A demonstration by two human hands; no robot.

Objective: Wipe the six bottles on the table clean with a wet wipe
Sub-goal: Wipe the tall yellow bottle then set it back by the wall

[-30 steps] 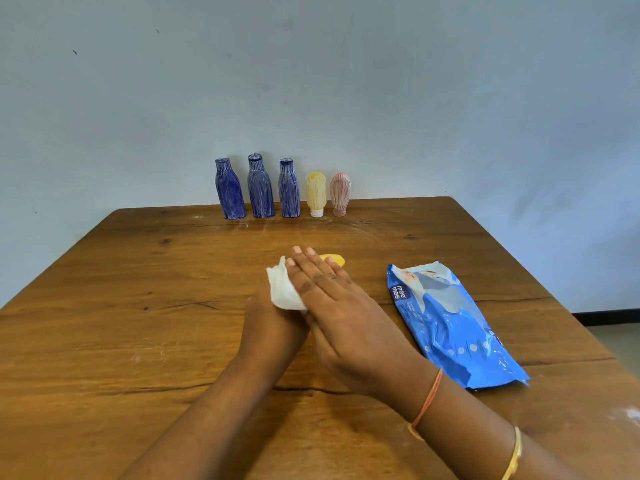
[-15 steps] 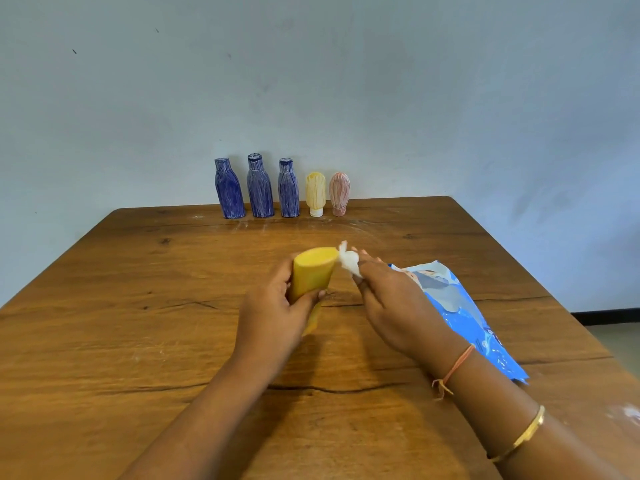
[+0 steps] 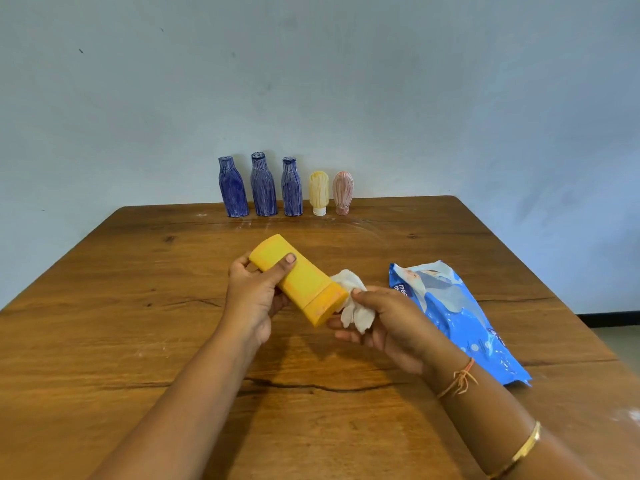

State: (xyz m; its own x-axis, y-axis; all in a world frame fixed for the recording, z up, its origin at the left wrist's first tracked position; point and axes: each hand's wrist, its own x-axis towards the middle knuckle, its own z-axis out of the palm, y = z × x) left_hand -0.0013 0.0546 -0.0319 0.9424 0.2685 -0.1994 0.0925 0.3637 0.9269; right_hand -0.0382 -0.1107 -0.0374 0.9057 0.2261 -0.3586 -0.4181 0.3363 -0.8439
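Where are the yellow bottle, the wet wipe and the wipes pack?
yellow bottle [image 3: 304, 282], head view, middle of its body.
wet wipe [image 3: 356, 315], head view, crumpled lower fold.
wipes pack [image 3: 457, 317], head view, middle of its blue face.

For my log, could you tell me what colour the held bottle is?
The bottle is yellow; head view.

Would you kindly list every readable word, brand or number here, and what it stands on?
"mee": blue wipes pack, far left corner; the line beneath, starting "m", is cut off by the right hand.
Other print on the pack: too blurred.
The yellow bottle and the row of bottles: no lettering readable.
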